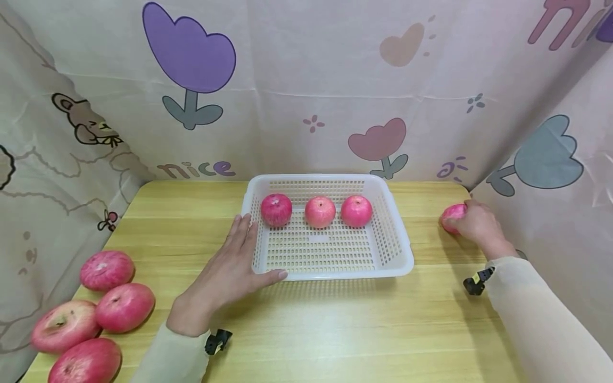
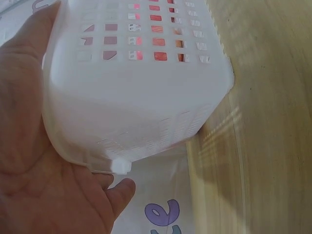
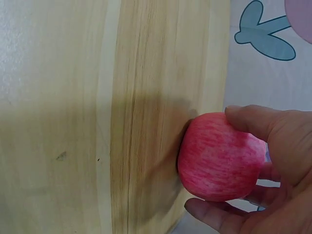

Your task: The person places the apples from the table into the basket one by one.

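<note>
A white plastic basket (image 1: 330,275) with perforated sides stands mid-table. Inside it, toward the back, sit a dark red apple (image 1: 276,209), a paler apple (image 1: 320,212) and a pink-red apple (image 1: 356,211). My left hand (image 1: 229,271) rests against the basket's front left corner, fingers extended along the left side and thumb along the front rim. In the left wrist view that hand lies against the basket wall (image 2: 131,92). Over at the table's right side, my right hand (image 1: 479,226) grips another apple (image 3: 222,158) between thumb and fingers, at the tabletop.
Several large apples (image 1: 125,307) lie grouped at the table's front left edge. A printed curtain (image 1: 287,96) hangs behind the wooden table (image 1: 335,330) and along both sides. A small black device (image 1: 217,341) is worn at each wrist.
</note>
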Demonstrator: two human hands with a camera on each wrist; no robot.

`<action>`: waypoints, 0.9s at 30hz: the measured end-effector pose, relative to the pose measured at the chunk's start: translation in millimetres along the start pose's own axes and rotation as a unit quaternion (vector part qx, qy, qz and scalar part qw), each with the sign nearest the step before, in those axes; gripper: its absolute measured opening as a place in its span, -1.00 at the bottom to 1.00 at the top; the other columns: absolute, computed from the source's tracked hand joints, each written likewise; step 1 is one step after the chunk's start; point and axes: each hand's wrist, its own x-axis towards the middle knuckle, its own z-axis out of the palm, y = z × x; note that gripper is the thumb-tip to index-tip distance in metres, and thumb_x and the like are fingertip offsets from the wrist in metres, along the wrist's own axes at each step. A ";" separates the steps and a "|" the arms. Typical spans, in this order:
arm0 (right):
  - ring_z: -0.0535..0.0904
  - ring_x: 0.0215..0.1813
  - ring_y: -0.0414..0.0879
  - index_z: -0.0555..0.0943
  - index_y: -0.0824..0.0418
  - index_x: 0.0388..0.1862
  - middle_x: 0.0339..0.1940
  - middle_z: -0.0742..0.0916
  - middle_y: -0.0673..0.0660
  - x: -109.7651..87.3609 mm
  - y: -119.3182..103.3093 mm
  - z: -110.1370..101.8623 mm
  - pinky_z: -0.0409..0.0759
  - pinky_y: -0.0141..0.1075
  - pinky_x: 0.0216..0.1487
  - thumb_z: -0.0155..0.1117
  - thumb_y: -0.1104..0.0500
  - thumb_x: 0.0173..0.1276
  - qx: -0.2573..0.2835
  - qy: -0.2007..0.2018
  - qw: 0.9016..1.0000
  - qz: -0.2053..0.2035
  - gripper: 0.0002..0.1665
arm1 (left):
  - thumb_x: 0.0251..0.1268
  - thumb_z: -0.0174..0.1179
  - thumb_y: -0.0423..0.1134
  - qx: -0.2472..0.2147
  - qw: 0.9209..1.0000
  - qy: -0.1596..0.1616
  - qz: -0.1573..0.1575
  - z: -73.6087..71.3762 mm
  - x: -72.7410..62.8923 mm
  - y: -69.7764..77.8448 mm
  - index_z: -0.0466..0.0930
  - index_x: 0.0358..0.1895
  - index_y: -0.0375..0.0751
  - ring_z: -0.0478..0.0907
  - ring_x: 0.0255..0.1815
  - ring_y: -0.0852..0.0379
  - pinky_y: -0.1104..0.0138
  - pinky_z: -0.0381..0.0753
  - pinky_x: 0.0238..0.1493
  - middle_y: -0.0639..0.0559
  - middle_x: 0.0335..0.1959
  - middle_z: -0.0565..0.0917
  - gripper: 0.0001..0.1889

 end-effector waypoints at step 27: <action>0.44 0.23 0.61 0.00 0.57 0.62 0.35 0.40 0.71 -14.3 -27.6 -19.6 0.55 0.47 0.14 0.44 -0.12 0.39 0.001 0.016 0.995 -0.096 0.22 | 0.04 0.06 0.78 0.012 1.000 -0.006 0.000 -1.2 0.1 1.5 -0.18 0.71 -0.37 -0.41 0.78 -0.24 -0.19 0.01 0.66 -0.26 0.77 -0.30 0.48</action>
